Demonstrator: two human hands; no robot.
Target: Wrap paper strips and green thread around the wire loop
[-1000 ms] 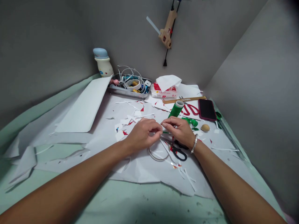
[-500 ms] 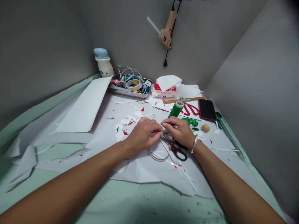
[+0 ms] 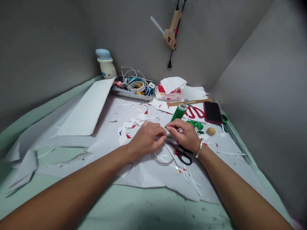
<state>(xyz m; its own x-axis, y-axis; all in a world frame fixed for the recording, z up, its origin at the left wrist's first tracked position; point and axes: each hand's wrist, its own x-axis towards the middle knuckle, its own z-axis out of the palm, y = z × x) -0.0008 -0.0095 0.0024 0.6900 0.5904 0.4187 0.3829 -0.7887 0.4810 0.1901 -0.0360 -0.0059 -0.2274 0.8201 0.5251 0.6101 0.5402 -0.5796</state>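
Low over littered paper [image 3: 144,177] between grey walls [image 3: 134,35], both hands [image 3: 149,137] [image 3: 184,132] pinch something indistinct.

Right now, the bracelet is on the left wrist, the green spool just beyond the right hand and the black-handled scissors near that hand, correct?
No: the head view shows the bracelet on the wrist of the right hand, not the left. The green spool is just beyond that hand and the black-handled scissors lie near it.
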